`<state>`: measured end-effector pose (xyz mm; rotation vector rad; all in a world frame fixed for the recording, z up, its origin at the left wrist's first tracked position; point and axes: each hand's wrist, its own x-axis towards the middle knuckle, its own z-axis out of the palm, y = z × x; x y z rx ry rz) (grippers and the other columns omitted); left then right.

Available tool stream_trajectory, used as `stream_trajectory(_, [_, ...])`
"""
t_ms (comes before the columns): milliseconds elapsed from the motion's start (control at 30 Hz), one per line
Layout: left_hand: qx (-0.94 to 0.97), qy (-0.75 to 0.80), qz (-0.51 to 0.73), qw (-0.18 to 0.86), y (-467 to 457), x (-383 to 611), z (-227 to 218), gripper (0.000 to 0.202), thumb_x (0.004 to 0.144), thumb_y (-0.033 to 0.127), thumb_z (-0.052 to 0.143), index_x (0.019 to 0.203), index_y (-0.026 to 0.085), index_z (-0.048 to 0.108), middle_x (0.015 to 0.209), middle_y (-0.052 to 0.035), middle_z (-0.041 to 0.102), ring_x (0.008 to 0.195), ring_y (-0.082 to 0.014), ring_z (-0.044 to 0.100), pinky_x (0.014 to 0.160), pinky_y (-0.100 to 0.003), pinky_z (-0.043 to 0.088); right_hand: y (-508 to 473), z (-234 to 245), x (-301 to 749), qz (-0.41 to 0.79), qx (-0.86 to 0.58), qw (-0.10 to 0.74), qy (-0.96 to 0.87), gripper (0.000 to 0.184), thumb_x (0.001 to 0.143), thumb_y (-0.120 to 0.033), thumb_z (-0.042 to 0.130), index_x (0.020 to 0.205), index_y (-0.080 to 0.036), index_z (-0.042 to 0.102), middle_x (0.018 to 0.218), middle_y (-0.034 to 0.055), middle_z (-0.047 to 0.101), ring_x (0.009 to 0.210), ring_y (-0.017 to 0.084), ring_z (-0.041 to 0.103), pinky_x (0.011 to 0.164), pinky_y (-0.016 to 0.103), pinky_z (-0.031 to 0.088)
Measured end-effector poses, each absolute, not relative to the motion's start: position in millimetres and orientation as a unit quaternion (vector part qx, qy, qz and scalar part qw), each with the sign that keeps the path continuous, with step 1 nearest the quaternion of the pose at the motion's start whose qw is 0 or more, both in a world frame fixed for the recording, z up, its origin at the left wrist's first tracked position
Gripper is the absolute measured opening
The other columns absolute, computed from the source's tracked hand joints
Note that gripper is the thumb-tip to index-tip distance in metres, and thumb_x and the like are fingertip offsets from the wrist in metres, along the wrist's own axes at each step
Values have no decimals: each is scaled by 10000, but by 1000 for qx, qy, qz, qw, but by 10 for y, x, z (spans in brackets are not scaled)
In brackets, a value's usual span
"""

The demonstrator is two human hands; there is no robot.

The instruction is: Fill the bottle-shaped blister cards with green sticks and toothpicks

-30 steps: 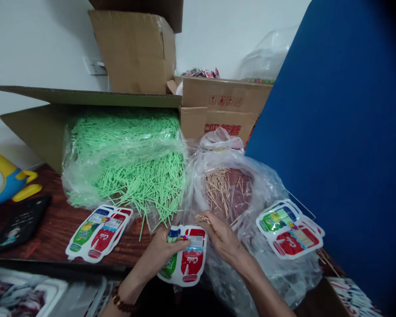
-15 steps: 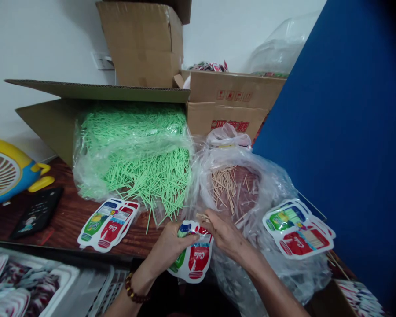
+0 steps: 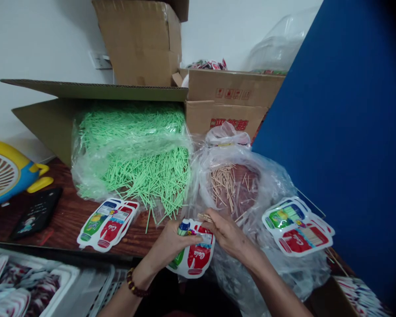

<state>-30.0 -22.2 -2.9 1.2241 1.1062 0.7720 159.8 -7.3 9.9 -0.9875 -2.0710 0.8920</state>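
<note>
My left hand grips a bottle-shaped packet printed with a red cola bottle and a green bottle, its thumb lying across the front. At the packet's top right corner, my right hand is closed on a few short tan sticks. Loose tan sticks lie in an opened clear plastic bag just beyond. Further left, a mass of thin green sticks spills from a clear bag in a cardboard box. Whether any tan sticks are inside the held packet is hidden by my fingers.
More packets lie in stacks at left and right. A black phone-like object and a yellow-blue fan are far left. Cardboard boxes line the wall, a blue panel bounds the right, and a white crate holds packets below.
Both hands stay almost in place; the packet and the tan sticks have shifted only slightly. The whole view has moved a little.
</note>
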Motion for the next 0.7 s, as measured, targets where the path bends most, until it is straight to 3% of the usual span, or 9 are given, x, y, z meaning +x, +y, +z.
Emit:
stream_trajectory(133, [549, 493, 322, 593, -223, -280, -38, 172, 713, 294, 713, 710, 123, 688, 625, -1, 663, 570, -154, 570, 557, -232, 438, -74, 78, 1581, 342, -383, 324, -795, 151, 957, -276, 421, 825, -216, 467, 754, -3, 555, 677, 140, 526, 610, 251, 383])
stream_trajectory(300, [561, 472, 329, 595, -235, -310, -23, 147, 762, 268, 664, 812, 133, 694, 742, -11, 694, 657, -164, 593, 621, -234, 456, -66, 43, 1584, 378, -384, 341, -770, 126, 958, -264, 413, 857, -219, 474, 767, -12, 562, 688, 135, 537, 617, 238, 405])
stream_trajectory(533, [550, 475, 309, 613, -239, -328, 29, 166, 780, 304, 649, 725, 146, 649, 685, 11, 655, 633, -144, 570, 574, -204, 434, -75, 37, 1621, 410, -402, 365, -732, 166, 952, -304, 445, 830, -200, 487, 760, -15, 542, 702, 126, 502, 640, 227, 395])
stream_trajectory(700, [549, 455, 293, 637, -222, -352, 48, 180, 812, 324, 625, 806, 146, 643, 750, -4, 668, 676, -153, 591, 625, -229, 445, -92, 53, 1641, 439, -412, 387, -699, 158, 930, -318, 482, 843, -200, 539, 776, -7, 578, 721, 142, 519, 659, 245, 400])
